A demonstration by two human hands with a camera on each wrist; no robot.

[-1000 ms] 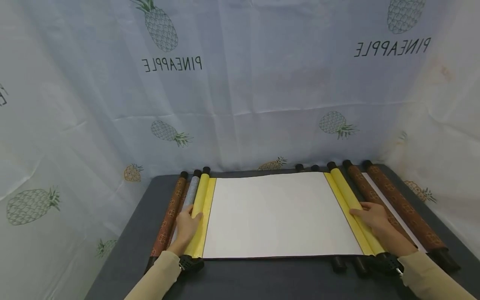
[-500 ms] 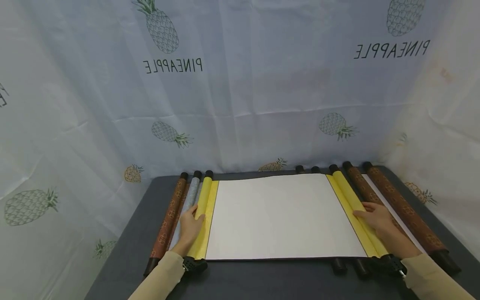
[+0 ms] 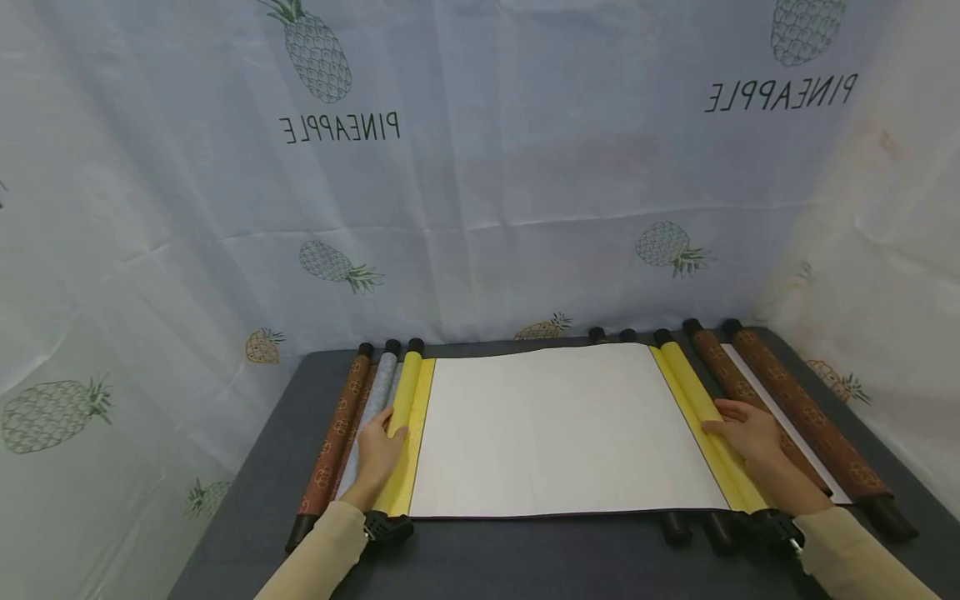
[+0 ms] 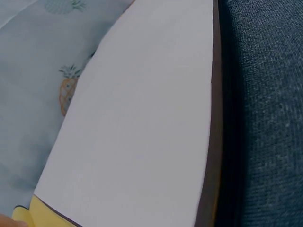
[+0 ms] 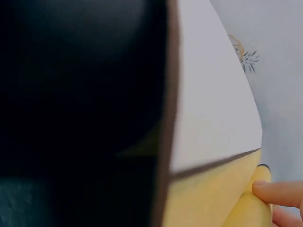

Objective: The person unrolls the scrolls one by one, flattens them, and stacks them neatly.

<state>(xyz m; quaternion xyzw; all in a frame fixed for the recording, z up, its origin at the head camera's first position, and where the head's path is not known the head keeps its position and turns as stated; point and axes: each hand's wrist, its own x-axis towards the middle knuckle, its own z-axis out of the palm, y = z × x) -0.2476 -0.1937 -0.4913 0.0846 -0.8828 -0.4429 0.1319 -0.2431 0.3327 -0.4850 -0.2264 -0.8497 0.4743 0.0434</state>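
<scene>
A blank white scroll (image 3: 555, 433) with yellow borders is spread across the middle in the head view. Its left yellow roll (image 3: 408, 383) has my left hand (image 3: 378, 458) gripping it, thumb on the inner side. My right hand (image 3: 753, 437) grips the right yellow roll (image 3: 690, 379), thumb again on the inner side. In the left wrist view only a fingertip (image 4: 12, 222) shows at the corner, beside white paper (image 4: 137, 113). The right wrist view shows my thumb (image 5: 279, 193) on the yellow roll (image 5: 251, 210). Most fingers are hidden behind the rolls.
Left of the scroll lie a grey roll (image 3: 378, 387) and a brown patterned roll (image 3: 337, 442). On the right are two more brown rolls, the outer one (image 3: 810, 408) larger. Dark rod ends (image 3: 677, 529) poke out under the scroll. A pineapple-print curtain (image 3: 480, 167) stands behind the dark table (image 3: 480, 558).
Both hands have shifted slightly to the right with the scroll, uncovering a little more of the grey roll on the left. Both keep their grip.
</scene>
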